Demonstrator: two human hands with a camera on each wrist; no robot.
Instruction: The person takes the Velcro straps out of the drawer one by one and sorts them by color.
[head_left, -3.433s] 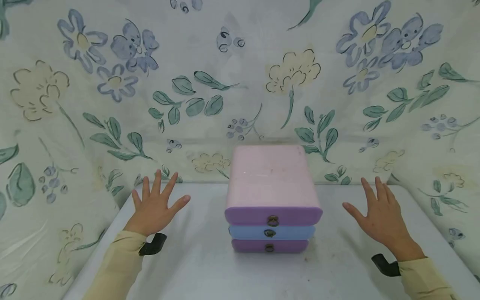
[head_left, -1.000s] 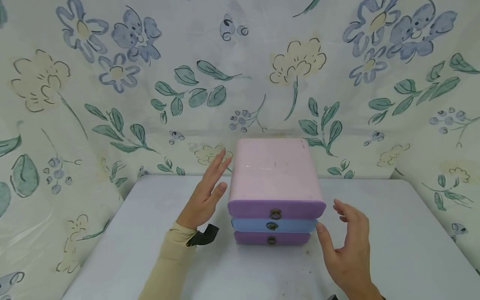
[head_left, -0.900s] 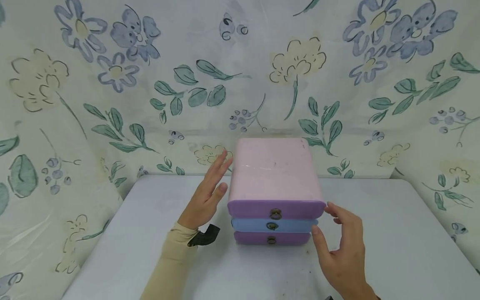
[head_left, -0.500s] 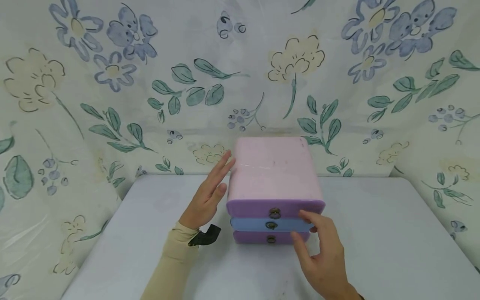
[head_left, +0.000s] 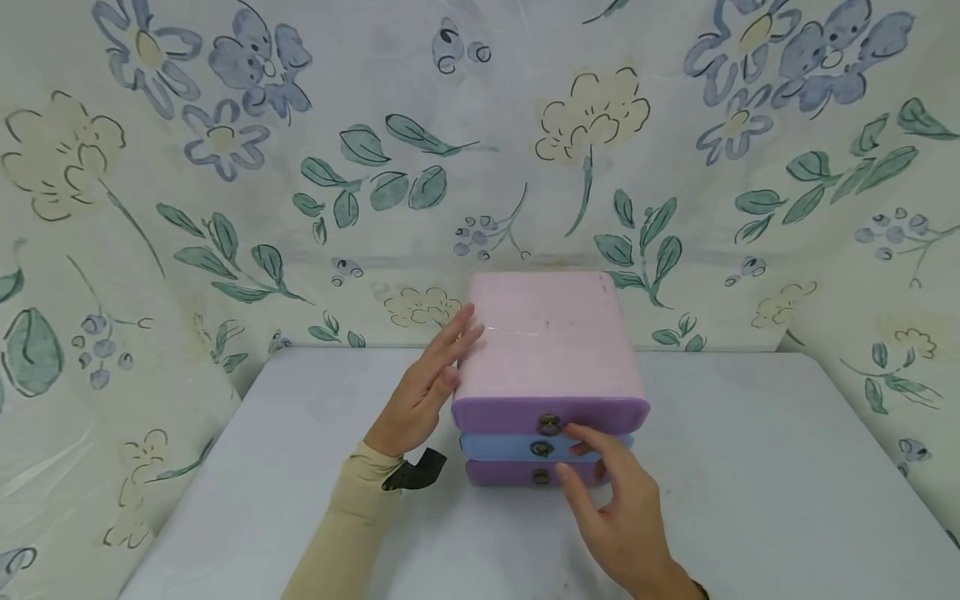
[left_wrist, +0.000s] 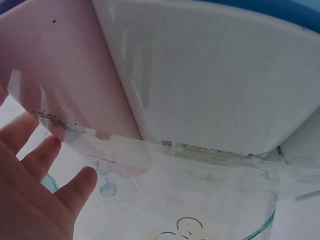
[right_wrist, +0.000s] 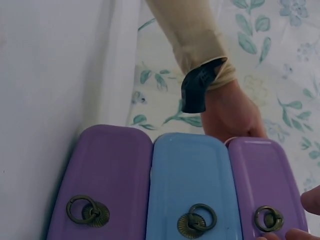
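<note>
A small chest of drawers [head_left: 550, 342] with a pink top stands mid-table. Its fronts are a purple top drawer [head_left: 495, 415], a blue middle drawer [head_left: 495, 447] and a purple bottom drawer [head_left: 495, 473], all pushed in, each with a bronze ring pull, the top one [head_left: 549, 425] included. My left hand [head_left: 416, 396] rests with straight fingers against the chest's left side; the left wrist view shows those fingers by the pink side wall [left_wrist: 70, 60]. My right hand [head_left: 622, 517] is before the drawers, holding nothing, thumb and index apart, index fingertip right beside the top ring pull.
The chest stands on a white table [head_left: 750, 467]. A floral sheet [head_left: 360, 250] hangs behind and beside it. Clear tape [left_wrist: 210, 155] runs along the chest's far edge. A black strap [head_left: 414, 470] is on the left wrist.
My left hand has come in from the table's left side to the chest. My right hand has swung left across the drawer fronts to the top ring pull. The drawers have not moved.
</note>
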